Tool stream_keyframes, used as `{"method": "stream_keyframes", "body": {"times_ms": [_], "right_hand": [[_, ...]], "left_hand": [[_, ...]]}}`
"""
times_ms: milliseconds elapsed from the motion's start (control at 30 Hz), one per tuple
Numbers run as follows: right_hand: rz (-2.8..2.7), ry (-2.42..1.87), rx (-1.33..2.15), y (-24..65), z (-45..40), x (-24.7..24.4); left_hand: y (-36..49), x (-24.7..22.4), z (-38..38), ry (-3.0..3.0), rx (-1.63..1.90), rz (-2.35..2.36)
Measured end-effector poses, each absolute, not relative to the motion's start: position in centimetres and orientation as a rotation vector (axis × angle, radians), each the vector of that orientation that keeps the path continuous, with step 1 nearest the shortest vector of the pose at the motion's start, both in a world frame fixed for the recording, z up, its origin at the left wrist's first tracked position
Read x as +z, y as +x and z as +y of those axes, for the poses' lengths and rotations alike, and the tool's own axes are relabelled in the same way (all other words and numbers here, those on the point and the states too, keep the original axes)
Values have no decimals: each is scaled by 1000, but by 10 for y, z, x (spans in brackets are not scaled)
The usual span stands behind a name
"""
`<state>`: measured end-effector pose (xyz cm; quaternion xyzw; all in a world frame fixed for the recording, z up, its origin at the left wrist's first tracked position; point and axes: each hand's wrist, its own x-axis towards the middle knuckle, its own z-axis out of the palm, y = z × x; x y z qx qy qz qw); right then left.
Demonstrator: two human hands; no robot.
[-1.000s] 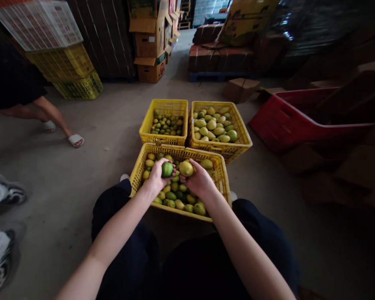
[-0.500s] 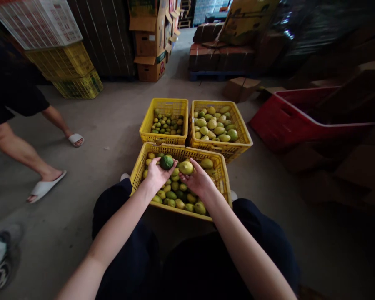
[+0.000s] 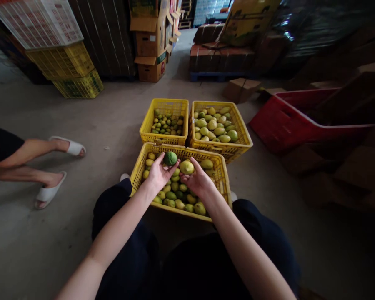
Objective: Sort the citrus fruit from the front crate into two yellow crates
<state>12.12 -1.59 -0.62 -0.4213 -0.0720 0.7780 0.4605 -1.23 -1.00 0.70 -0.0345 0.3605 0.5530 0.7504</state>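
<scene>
My left hand (image 3: 158, 174) holds a dark green fruit (image 3: 170, 158) between thumb and fingers, above the near yellow crate (image 3: 181, 213). Close on its right, my right hand (image 3: 199, 178) grips a yellow-green fruit (image 3: 186, 167). Many yellow and green fruits (image 3: 180, 204) lie in the near crate, partly hidden by my hands. Behind it on the left stands a yellow crate (image 3: 146, 135) of small green fruits (image 3: 167, 124). A third yellow crate (image 3: 242, 139) at the back right holds larger yellow-green fruits (image 3: 218, 125).
A person's legs in white slippers (image 3: 51, 189) are at the left. Stacked crates (image 3: 62, 60) and cardboard boxes (image 3: 146, 43) stand behind. On the right are a red bin (image 3: 278, 123) and a small carton (image 3: 241, 88). My knees flank the near crate.
The green fruit has risen slightly and shifted right in my left hand, with its surface turned. My right hand is almost unmoved. At the left, the person's legs and slippers have changed position.
</scene>
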Motion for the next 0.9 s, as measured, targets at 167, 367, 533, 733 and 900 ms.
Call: {"method": "stream_keyframes", "body": {"times_ms": [167,367,533,733,900], "right_hand": [[-233,-894,1842,127,-15,0],[-291,-876,1923,133,-17,9],[-397,-824,1954,131,-17,6],[-536,-745,1975,132,-18,1],[-543,-747,1973,133,-18,-3]], "left_hand": [[-15,8,-13,-1,1205,629],[-20,10,-17,108,1087,524],[-18,9,-18,299,1020,546],[-15,8,-19,460,1031,589],[-16,6,-21,560,998,602]]}}
